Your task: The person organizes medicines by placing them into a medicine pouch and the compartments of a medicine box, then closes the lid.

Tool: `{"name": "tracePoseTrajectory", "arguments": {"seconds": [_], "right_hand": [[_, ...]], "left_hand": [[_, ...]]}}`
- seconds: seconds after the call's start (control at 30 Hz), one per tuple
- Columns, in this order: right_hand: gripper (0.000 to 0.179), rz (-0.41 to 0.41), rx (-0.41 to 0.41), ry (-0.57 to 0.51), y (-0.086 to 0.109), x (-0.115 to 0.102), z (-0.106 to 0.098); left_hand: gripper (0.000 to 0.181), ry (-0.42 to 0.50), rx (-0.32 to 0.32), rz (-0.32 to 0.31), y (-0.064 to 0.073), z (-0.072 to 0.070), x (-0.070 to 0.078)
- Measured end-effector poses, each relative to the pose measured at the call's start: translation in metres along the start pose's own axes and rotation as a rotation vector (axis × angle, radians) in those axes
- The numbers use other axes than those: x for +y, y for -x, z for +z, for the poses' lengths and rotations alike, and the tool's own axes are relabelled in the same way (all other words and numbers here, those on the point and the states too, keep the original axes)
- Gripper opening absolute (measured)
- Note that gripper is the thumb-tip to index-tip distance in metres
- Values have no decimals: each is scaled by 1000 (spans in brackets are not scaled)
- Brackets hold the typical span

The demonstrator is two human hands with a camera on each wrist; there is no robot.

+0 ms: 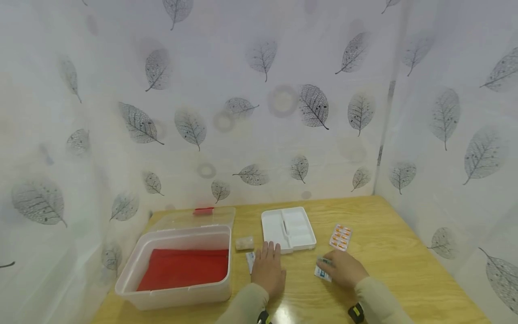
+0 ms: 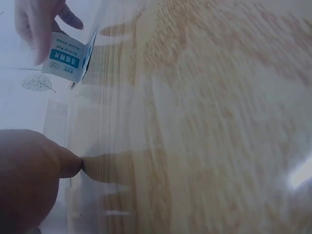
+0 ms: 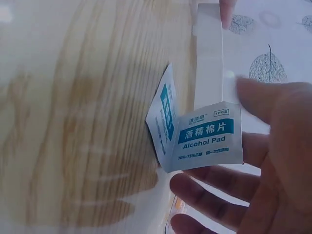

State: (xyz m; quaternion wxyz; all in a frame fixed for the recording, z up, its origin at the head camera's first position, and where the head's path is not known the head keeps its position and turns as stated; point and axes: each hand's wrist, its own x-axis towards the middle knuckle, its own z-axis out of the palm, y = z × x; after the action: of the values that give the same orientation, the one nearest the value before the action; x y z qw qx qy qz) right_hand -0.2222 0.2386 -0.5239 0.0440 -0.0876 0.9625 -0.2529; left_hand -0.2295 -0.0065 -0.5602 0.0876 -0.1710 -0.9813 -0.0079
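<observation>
From where I stand, the person's right hand (image 1: 344, 269) pinches a folded pair of alcohol pads (image 3: 207, 139), thumb on one side and fingers on the other, at that hand's 9 o'clock, close above the worktop (image 1: 404, 265). The left hand (image 1: 269, 270) lies palm down with its fingers straight, fingertips at the near edge of a white case (image 1: 275, 230). That case, at 12 o'clock between the hands, stands open with its compartments showing. A small sachet (image 1: 250, 259) pokes out at the left hand's 10 o'clock, partly hidden by it, and a pale bundle (image 1: 244, 243) sits just beyond, at 11. Near the right hand, at its 12 o'clock, lies a blister pack (image 1: 341, 237) of orange capsules. Out at the left hand's 9 o'clock is a tub (image 1: 178, 298) with red fabric (image 1: 186, 270) inside, its clear lid (image 1: 174, 220) at the tub's 12. Leaf-printed curtains (image 1: 251, 135) hang around.
</observation>
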Motion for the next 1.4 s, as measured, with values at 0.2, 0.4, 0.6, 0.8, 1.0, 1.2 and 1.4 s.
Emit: {"name": "tracePoseTrajectory", "arguments": {"seconds": [0.2, 0.4, 0.6, 0.8, 1.0, 1.2, 1.4], "right_hand": [[31, -25, 71, -1, 1, -8, 1], [25, -113, 253, 60, 3, -5, 3], [24, -222, 252, 146, 0, -1, 7], [53, -158, 39, 180, 0, 4, 13], [39, -180, 62, 184, 2, 1, 14], [59, -181, 82, 170, 2, 0, 14], [60, -222, 21, 177, -3, 7, 13]], "left_hand": [[73, 13, -4, 0, 1, -3, 0], [73, 40, -23, -4, 2, -9, 2], [73, 25, -16, -1, 3, -9, 1], [72, 34, -11, 8, 3, -9, 0], [72, 28, -1, 10, 3, -12, 0], [72, 37, 0, 11, 2, -11, 0], [71, 59, -26, -1, 2, -10, 1]]}}
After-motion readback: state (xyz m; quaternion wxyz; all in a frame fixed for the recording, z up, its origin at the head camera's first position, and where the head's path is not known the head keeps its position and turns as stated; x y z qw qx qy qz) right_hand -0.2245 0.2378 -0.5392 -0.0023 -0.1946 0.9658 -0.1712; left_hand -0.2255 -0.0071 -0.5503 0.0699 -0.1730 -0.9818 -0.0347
